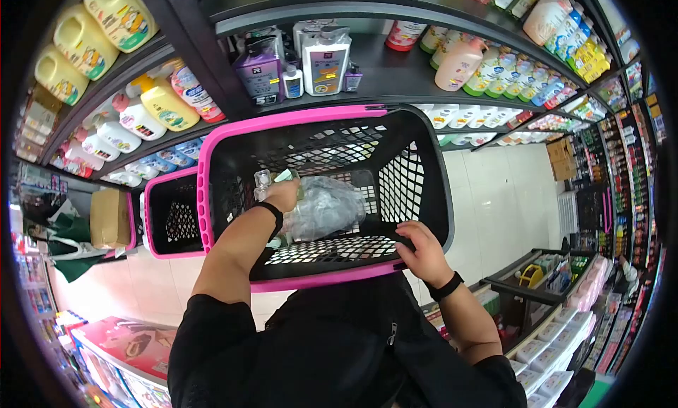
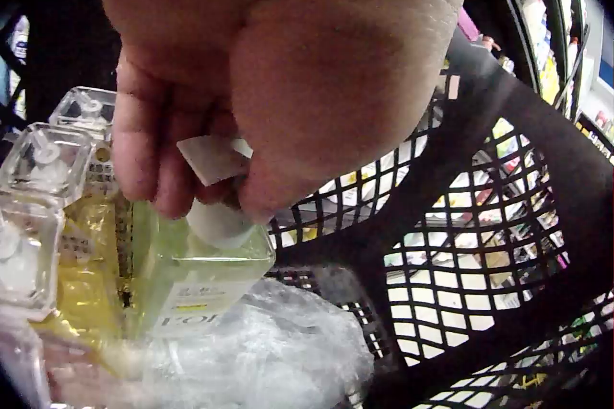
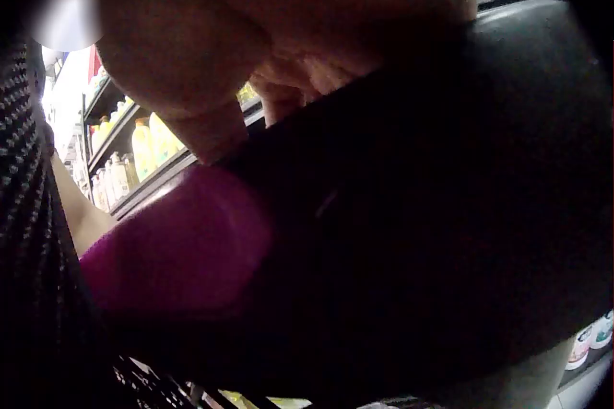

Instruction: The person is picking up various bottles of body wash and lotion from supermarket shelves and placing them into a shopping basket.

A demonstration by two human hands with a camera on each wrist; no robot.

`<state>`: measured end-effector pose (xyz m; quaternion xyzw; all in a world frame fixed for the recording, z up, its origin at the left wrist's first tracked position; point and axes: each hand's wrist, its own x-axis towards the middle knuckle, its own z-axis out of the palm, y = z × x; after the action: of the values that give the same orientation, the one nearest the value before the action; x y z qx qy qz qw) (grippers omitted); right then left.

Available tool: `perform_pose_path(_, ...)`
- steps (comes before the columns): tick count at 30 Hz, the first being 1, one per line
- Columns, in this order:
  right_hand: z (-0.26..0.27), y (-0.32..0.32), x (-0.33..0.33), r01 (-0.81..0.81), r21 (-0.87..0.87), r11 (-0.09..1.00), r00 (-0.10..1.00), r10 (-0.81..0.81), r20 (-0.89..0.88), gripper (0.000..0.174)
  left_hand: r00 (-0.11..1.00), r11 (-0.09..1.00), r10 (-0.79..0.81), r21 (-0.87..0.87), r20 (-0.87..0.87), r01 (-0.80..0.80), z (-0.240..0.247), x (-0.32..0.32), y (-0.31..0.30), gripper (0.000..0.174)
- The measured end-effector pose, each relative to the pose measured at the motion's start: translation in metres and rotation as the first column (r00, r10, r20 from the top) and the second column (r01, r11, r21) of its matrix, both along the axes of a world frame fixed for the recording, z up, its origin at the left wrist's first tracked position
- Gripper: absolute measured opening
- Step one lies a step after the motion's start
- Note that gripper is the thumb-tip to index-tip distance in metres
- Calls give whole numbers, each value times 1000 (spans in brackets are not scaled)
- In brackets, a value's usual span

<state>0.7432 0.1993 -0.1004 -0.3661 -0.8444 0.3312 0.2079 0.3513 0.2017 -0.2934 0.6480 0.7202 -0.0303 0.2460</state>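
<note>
- From my remote seat, I see the left hand (image 2: 278,64) inside the black lattice basket with pink edging (image 1: 300,279); its thumb and fingertips pinch the white pump top (image 2: 213,160) of a clear, square-shouldered bottle of pale green liquid (image 2: 206,270).
- I judge the key relation to be vertical; the bottle lies directly below the pinch, and its long axis runs down from the fingers, roughly upright; its base is hidden from me.
- Just beside it, on one side, I see boxy yellow bottles with clear square caps (image 2: 86,270); a crumpled clear plastic bundle (image 1: 328,207) lies on the other side, close against the green one.
- The left hand is plainly the nearer one; the right hand (image 1: 426,258) rests at the basket's near right corner, well apart from the bottle, its fingers loosely spread over the rim; how firmly they press, I cannot tell.
</note>
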Motion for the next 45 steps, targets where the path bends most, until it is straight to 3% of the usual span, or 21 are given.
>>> perform_pose_path(6,-2,-1,6,28,-15,999,1000,-28,12,27,994,996,88,-11,-66,-89,-22,-9,4,22)
perform_pose_path(9,-6,0,5,98,-123,988,994,-103,-30,25,992,995,99,5,-83,-99,-23,-10,2,21)
perform_pose_path(16,-11,-1,3,27,37,999,999,-27,18,16,985,990,140,17,-96,-139,-66,-25,-23,21)
perform_pose_path(18,-15,0,3,36,46,998,999,-37,28,16,990,984,122,142,-74,-110,-54,-19,-10,22)
perform_pose_path(20,-18,1,8,-17,36,999,999,16,42,17,989,987,127,109,-78,-118,-9,-3,-10,29)
perform_pose_path(25,-18,-2,17,-119,-36,992,993,119,-4,18,986,981,65,-171,-153,-91,39,9,14,52)
perform_pose_path(27,-21,4,23,-193,-93,977,981,189,-44,19,999,988,9,-156,-51,-17,69,22,22,56)
perform_pose_path(30,-22,25,33,-405,-223,887,913,406,-43,26,976,995,-99,13,192,98,107,55,31,58)
perform_pose_path(31,-12,37,36,-419,-263,869,903,429,-20,25,961,985,-164,83,223,149,125,75,34,58)
perform_pose_path(33,2,68,50,-415,-151,897,910,407,-84,23,933,974,-207,155,293,168,172,128,41,53)
perform_pose_path(34,10,90,59,-359,-75,930,924,343,-166,22,889,940,-298,271,347,209,167,145,45,52)
perform_pose_path(35,20,114,69,-301,-10,954,922,288,-258,20,878,936,-313,274,363,220,205,180,48,51)
perform_pose_path(36,39,143,83,-247,-119,962,950,216,-224,19,848,927,-341,295,406,232,213,204,53,51)
perform_pose_path(37,48,172,97,-175,-67,982,948,150,-280,18,859,950,-265,269,438,156,226,233,53,51)
perform_pose_path(38,55,200,112,-100,-26,995,935,85,-346,18,828,927,-319,332,461,173,231,258,61,51)
perform_pose_path(41,94,292,161,20,126,992,941,24,-339,19,860,871,-329,476,390,117,237,323,76,49)
perform_pose_path(42,109,324,174,80,116,990,925,-30,-379,21,889,872,-321,468,328,142,230,334,79,48)
perform_pose_path(43,116,360,185,184,253,950,916,-72,-395,20,911,875,-312,455,269,165,221,345,78,48)
perform_pose_path(44,134,390,195,254,167,953,902,-171,-396,23,929,877,-303,443,212,185,214,353,74,47)
perform_pose_path(45,150,417,200,299,264,917,863,-143,-484,27,932,884,-287,435,221,169,214,360,68,47)
